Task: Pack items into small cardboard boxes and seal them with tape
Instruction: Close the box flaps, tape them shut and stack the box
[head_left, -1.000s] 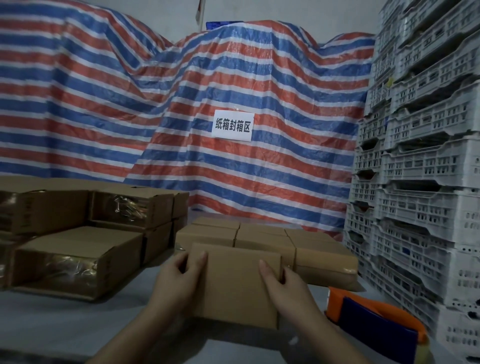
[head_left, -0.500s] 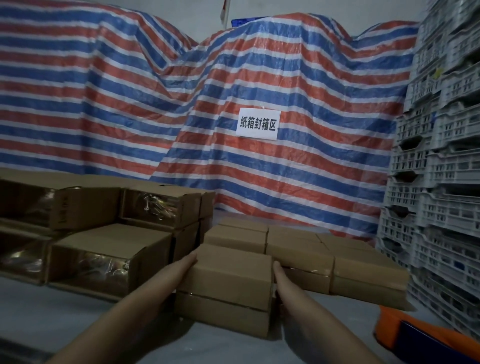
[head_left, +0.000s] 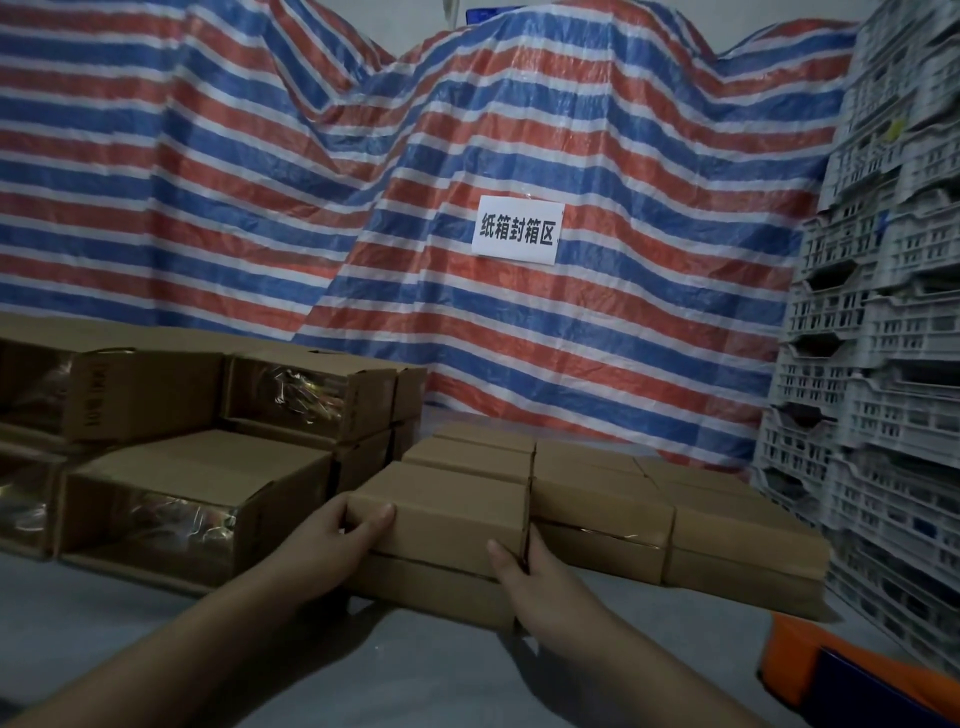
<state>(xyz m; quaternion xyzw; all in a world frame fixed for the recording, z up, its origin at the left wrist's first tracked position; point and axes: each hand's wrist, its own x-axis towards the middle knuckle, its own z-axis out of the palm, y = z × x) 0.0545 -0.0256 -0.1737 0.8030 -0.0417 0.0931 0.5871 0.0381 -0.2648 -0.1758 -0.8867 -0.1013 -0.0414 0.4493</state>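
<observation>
A small closed cardboard box (head_left: 447, 512) sits on top of another small box (head_left: 431, 590), at the front left corner of a two-layer block of small boxes (head_left: 602, 512). My left hand (head_left: 337, 540) grips the top box's left end, thumb on its front face. On the right, my right hand (head_left: 530, 577) holds the front corner, thumb on the front face and fingers in the gap beside the neighbouring box. An orange and blue tape dispenser (head_left: 852, 670) lies at the lower right.
Larger cardboard boxes (head_left: 171, 493) with shiny tape are stacked on the left of the grey table (head_left: 208, 649). A striped tarpaulin (head_left: 467, 338) with a white paper sign (head_left: 517, 231) hangs behind. Stacked white plastic crates (head_left: 883, 364) stand at the right.
Both hands carried the small box forward from in front of me and set it on the lower box at the stack's front left. The view shifted left.
</observation>
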